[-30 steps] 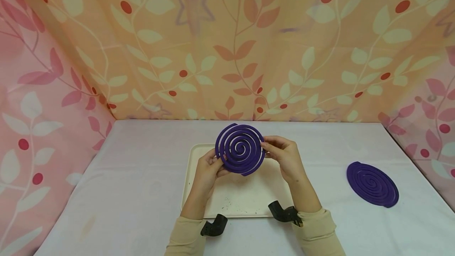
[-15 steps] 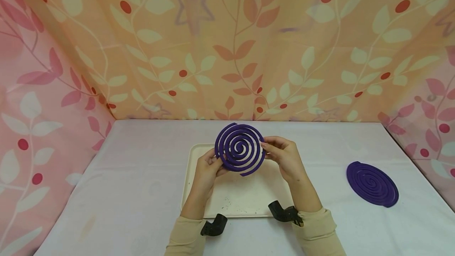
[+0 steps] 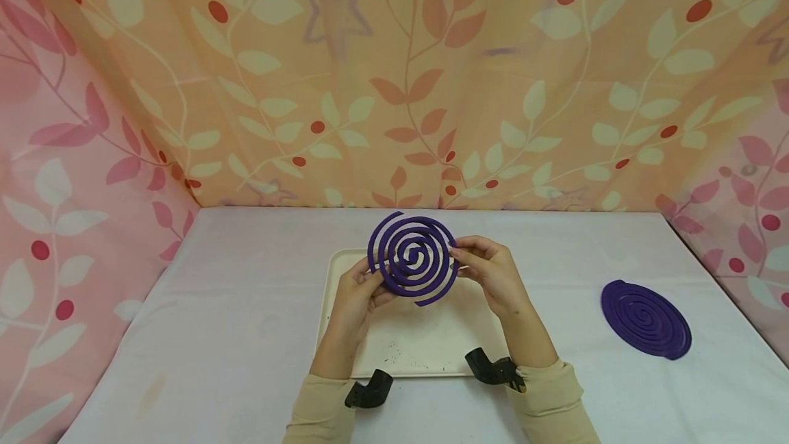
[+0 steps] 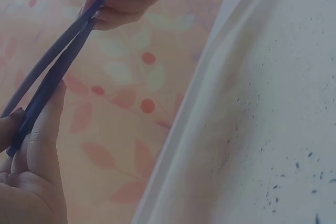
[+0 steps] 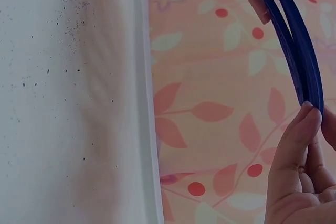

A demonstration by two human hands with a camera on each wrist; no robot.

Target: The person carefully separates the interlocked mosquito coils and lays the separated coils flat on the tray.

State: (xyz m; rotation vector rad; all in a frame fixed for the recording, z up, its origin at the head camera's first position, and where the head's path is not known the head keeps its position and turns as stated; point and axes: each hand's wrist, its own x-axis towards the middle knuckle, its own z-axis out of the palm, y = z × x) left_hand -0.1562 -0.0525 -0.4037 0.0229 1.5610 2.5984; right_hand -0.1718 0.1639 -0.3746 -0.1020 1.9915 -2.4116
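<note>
A purple mosquito coil pair [image 3: 414,256] is held up over the cream tray [image 3: 431,344], its spirals partly parted with gaps between the turns. My left hand [image 3: 354,297] pinches its lower left edge between thumb and fingers. At the right edge, my right hand [image 3: 495,276] pinches the rim with thumb and fingertips. Seen edge-on in the left wrist view, the coil pair [image 4: 44,90] shows two dark layers with a narrow gap. A similar slit runs between the layers of the coil pair [image 5: 302,45] in the right wrist view.
Another purple coil pair [image 3: 646,319], its turns tightly nested, lies flat on the white-covered table [image 3: 246,334] to the right. Dark crumbs [image 3: 393,349] dot the tray. Leaf-patterned cloth [image 3: 407,88] hangs behind and at both sides.
The coil's turns have spread apart, with wider gaps, and its outer left strand has shifted out leftward. My left hand has moved very slightly left; my right hand stays nearly still.
</note>
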